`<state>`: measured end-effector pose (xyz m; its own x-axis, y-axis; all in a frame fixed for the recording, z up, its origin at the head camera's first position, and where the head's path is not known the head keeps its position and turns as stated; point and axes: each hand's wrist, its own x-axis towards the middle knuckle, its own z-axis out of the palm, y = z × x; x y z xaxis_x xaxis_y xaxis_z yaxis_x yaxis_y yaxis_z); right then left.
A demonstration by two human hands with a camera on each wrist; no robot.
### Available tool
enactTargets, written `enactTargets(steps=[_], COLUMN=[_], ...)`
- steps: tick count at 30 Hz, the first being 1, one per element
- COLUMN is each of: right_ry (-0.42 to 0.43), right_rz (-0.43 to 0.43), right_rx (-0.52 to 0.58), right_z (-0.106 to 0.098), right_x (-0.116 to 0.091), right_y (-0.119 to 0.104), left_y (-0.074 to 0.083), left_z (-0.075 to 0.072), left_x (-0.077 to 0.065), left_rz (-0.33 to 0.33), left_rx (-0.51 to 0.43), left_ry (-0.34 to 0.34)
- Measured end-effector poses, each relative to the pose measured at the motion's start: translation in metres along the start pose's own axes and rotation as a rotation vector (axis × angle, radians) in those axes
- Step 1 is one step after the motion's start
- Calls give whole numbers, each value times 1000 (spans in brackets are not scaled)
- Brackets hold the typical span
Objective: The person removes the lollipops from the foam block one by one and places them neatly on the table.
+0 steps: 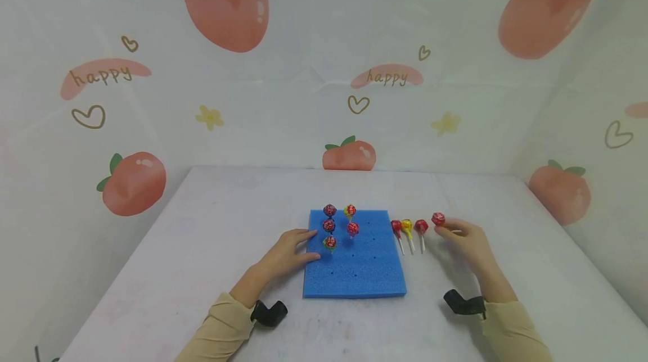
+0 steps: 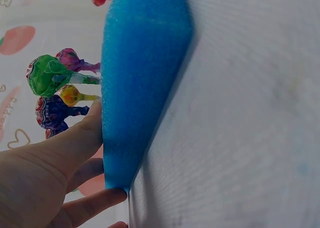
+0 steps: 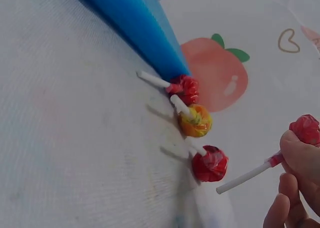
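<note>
A blue foam board (image 1: 354, 280) lies flat with small holes in its top. Several wrapped lollipops, one in green wrapping (image 2: 47, 76), stand upright in its far left part. My left hand (image 1: 284, 252) rests at the board's left edge, thumb and fingers extended against it. Off to the right, my right hand (image 1: 468, 241) pinches a red lollipop (image 3: 304, 130) by its wrapped head, between thumb and fingers. Its white stick (image 3: 245, 180) points out free, away from the hand. In the head view the stick is hidden.
Right of the board, three lollipops lie on the white table (image 1: 202, 294): a red one (image 1: 396, 227), a yellow one (image 1: 407, 226) and another red one (image 1: 421, 227). A printed curtain (image 1: 283, 114) hangs behind the table. Each wrist carries a black camera mount (image 1: 270, 313).
</note>
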<state>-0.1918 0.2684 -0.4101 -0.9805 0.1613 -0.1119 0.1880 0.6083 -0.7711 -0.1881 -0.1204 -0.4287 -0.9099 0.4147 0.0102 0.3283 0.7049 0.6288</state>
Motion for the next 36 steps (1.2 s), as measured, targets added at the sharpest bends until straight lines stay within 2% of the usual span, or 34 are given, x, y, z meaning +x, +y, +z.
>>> enactTargets(steps=[12,19,31,36], right_ry=[10,-16,1,32], right_rz=[67,130,153,110], right_rx=[-37,-66,-99,-114], right_z=[0,0,5,7], right_x=[3,8,13,16], right_y=[8,12,12,12], left_y=[-2,0,1,1], left_z=[1,1,0,0], left_x=[1,1,-1,0], left_rz=[-11,-21,-23,-18], left_rx=[-8,-8,-10,-15], left_ry=[6,7,-5,-3])
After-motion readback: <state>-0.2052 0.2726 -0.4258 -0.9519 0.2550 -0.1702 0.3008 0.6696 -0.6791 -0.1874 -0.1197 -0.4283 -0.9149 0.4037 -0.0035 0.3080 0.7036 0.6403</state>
